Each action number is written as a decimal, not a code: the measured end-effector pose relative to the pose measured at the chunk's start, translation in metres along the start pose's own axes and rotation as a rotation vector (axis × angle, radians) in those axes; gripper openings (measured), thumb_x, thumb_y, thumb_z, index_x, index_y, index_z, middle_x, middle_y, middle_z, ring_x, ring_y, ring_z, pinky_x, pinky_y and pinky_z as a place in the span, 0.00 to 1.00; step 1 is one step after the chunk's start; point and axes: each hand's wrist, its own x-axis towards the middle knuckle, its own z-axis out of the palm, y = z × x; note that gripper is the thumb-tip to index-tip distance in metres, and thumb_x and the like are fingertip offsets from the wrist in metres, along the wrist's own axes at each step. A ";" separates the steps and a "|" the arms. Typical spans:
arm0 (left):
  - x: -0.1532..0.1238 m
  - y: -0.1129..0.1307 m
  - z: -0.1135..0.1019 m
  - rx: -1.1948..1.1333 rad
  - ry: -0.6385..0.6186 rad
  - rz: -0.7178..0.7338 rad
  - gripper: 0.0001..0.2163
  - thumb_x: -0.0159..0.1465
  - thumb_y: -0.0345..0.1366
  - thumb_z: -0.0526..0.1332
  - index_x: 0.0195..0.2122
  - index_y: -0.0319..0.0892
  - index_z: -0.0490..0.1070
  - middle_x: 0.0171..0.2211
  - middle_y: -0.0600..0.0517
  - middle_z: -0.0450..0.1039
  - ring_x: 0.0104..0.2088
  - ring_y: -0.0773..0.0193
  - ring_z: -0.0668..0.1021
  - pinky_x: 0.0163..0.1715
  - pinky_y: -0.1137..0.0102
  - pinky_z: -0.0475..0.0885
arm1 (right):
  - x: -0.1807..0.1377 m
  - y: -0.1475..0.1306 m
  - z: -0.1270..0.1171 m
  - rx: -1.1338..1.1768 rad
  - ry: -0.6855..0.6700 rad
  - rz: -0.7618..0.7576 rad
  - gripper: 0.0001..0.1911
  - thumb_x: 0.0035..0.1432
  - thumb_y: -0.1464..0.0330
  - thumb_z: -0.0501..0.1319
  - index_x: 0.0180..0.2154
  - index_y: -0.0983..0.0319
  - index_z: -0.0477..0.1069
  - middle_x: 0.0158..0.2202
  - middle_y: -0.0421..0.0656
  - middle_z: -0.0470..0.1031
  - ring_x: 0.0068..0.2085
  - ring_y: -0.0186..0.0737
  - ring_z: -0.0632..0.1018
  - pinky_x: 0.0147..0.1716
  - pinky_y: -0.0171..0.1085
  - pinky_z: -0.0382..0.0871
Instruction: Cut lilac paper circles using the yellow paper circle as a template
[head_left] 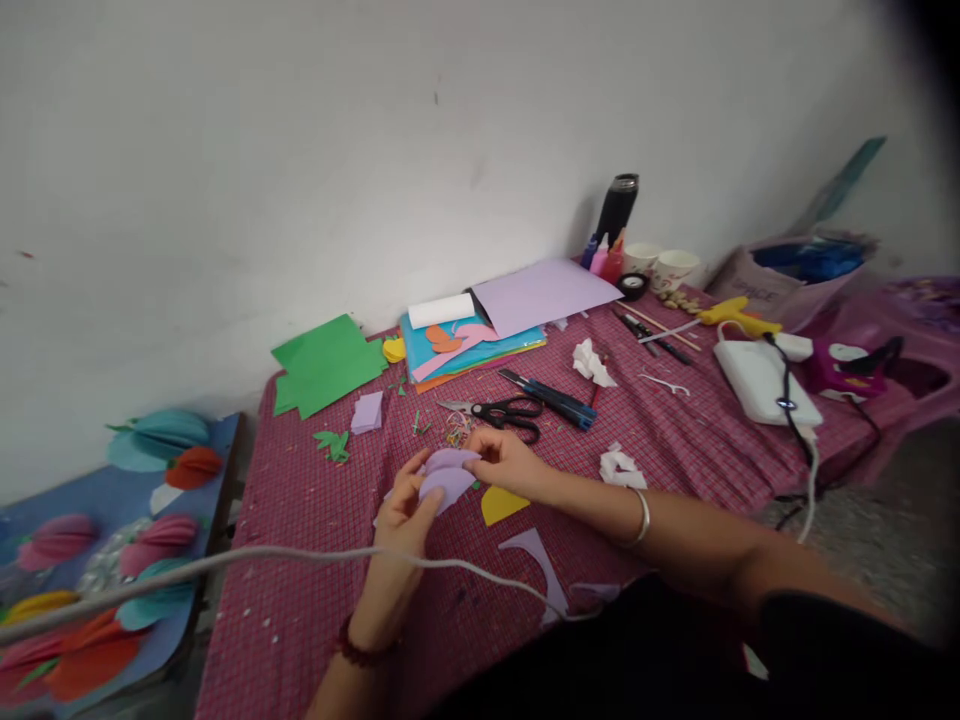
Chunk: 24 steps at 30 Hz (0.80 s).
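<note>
Pieces of lilac paper [448, 482] with rounded edges are held between my two hands above the table. My left hand [405, 515] grips them from the left, thumb on top. At their upper right edge, the fingers of my right hand [499, 460] pinch the paper. Just beyond lie black-handled scissors [499, 410] and a blue utility knife [551, 397]. A yellow paper piece [504, 504] rests below my right wrist, with a curved lilac offcut [541, 562] nearer to me. Small lilac sheets [367, 412] and green scraps [331, 446] lie to the left.
Green sheets [330, 362], coloured paper packs [480, 345] and a large lilac sheet [551, 292] lie along the wall. A black flask [619, 208], paper cups [675, 268], a yellow glue gun [739, 318] and a white power box [765, 378] stand right. A pale cable [300, 553] crosses in front.
</note>
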 end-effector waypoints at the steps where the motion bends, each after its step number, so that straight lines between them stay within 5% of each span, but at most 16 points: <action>1: 0.000 -0.002 0.001 -0.025 0.016 -0.020 0.08 0.51 0.39 0.70 0.27 0.40 0.74 0.40 0.48 0.74 0.39 0.62 0.76 0.40 0.68 0.71 | 0.000 -0.001 0.001 -0.007 -0.021 -0.016 0.16 0.44 0.62 0.70 0.23 0.63 0.65 0.21 0.34 0.69 0.23 0.28 0.70 0.24 0.29 0.63; 4: 0.010 0.002 -0.002 -0.086 0.066 -0.078 0.12 0.49 0.40 0.71 0.26 0.41 0.69 0.24 0.57 0.70 0.25 0.70 0.73 0.29 0.73 0.70 | 0.003 -0.004 -0.004 -0.027 -0.066 -0.046 0.15 0.48 0.60 0.67 0.26 0.64 0.67 0.21 0.37 0.72 0.24 0.32 0.73 0.26 0.32 0.67; 8: 0.053 0.017 0.000 -0.001 0.009 -0.083 0.16 0.46 0.40 0.71 0.31 0.42 0.68 0.28 0.56 0.73 0.25 0.70 0.74 0.25 0.75 0.69 | 0.017 -0.007 -0.025 -0.084 0.046 -0.125 0.11 0.53 0.63 0.62 0.27 0.63 0.66 0.21 0.36 0.70 0.23 0.30 0.72 0.25 0.31 0.66; 14: 0.147 0.026 0.031 0.272 -0.124 -0.024 0.19 0.42 0.41 0.71 0.31 0.38 0.70 0.28 0.52 0.73 0.24 0.68 0.74 0.23 0.73 0.69 | 0.032 -0.022 -0.053 -0.226 0.192 -0.227 0.06 0.56 0.70 0.56 0.27 0.62 0.64 0.21 0.36 0.69 0.22 0.31 0.69 0.23 0.31 0.62; 17: 0.172 0.037 0.026 0.440 -0.087 0.035 0.19 0.44 0.42 0.70 0.33 0.38 0.70 0.27 0.53 0.72 0.24 0.68 0.73 0.23 0.73 0.67 | 0.033 -0.027 -0.059 -0.319 0.198 -0.242 0.07 0.54 0.74 0.56 0.25 0.63 0.63 0.21 0.36 0.67 0.23 0.30 0.68 0.24 0.30 0.60; 20: 0.161 0.051 -0.005 0.586 -0.024 0.103 0.15 0.50 0.43 0.65 0.35 0.39 0.70 0.27 0.54 0.71 0.26 0.68 0.72 0.26 0.74 0.67 | 0.030 -0.024 -0.057 -0.411 0.118 -0.243 0.06 0.53 0.75 0.56 0.25 0.64 0.65 0.22 0.35 0.66 0.25 0.30 0.67 0.26 0.30 0.59; 24: 0.093 0.047 -0.047 0.780 -0.160 0.055 0.11 0.50 0.41 0.66 0.31 0.39 0.74 0.26 0.53 0.73 0.27 0.64 0.74 0.30 0.69 0.70 | 0.020 -0.014 -0.041 -0.537 -0.071 -0.244 0.05 0.54 0.76 0.57 0.27 0.65 0.69 0.24 0.37 0.69 0.27 0.31 0.68 0.28 0.30 0.58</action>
